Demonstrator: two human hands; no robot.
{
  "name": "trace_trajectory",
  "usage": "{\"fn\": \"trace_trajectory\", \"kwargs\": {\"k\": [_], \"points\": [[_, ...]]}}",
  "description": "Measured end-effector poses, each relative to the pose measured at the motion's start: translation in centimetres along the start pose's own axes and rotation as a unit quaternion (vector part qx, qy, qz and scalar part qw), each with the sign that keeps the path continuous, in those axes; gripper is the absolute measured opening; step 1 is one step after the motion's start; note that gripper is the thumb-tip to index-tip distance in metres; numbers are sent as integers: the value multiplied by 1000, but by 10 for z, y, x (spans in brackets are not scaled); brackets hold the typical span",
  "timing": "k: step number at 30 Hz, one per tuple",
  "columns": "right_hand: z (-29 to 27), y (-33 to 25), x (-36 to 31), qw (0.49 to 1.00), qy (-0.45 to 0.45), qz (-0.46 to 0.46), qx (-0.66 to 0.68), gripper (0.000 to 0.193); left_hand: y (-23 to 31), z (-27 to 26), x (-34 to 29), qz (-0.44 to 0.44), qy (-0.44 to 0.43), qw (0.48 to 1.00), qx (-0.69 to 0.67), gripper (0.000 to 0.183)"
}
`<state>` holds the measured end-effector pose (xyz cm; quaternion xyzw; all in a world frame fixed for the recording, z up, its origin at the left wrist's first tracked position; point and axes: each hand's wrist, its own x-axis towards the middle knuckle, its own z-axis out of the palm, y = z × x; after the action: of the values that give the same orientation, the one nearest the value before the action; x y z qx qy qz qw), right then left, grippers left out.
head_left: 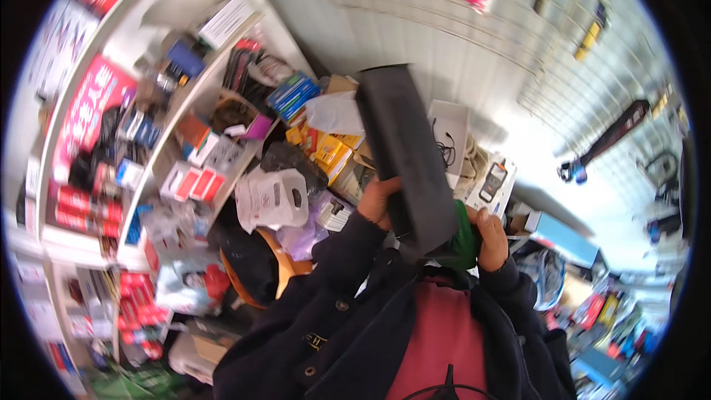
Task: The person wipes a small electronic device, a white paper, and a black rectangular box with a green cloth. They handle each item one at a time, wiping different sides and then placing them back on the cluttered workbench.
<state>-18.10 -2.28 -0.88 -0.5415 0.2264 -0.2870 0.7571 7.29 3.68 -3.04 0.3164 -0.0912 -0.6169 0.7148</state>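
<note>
A long matt-black box [406, 148] stands tilted in front of my chest, its far end leaning to the left. My left hand [379, 201] is closed on its left side, with part of the fingers hidden behind it. Right of the box, my right hand [490, 240] has its fingers bent round something green [465, 241]. Most of that green thing is covered by the box and the hand, so its kind does not show. Whether the green thing touches the box I cannot tell.
Left are white shelves [189, 100] crammed with small boxes and bags. A white plastic bag [272, 200] and yellow boxes [331, 154] lie beyond my left arm. A white open box [449, 127] holds a black cable. A wire rack [585, 89] lines the wall; a blue box [563, 238] sits at right.
</note>
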Motion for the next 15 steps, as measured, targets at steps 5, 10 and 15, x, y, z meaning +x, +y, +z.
{"fn": "trace_trajectory", "kwargs": {"k": [5,10,15], "points": [[15,-38,5,989,93,14,118,54,-1,-2,16,-142,-346,911,-173,59],[32,-44,14,973,13,-98,208,48,-11,9,8,-129,-392,899,-145,54],[31,-38,19,978,35,-63,197,34,-22,6,3,-129,-375,910,-121,50]]}}
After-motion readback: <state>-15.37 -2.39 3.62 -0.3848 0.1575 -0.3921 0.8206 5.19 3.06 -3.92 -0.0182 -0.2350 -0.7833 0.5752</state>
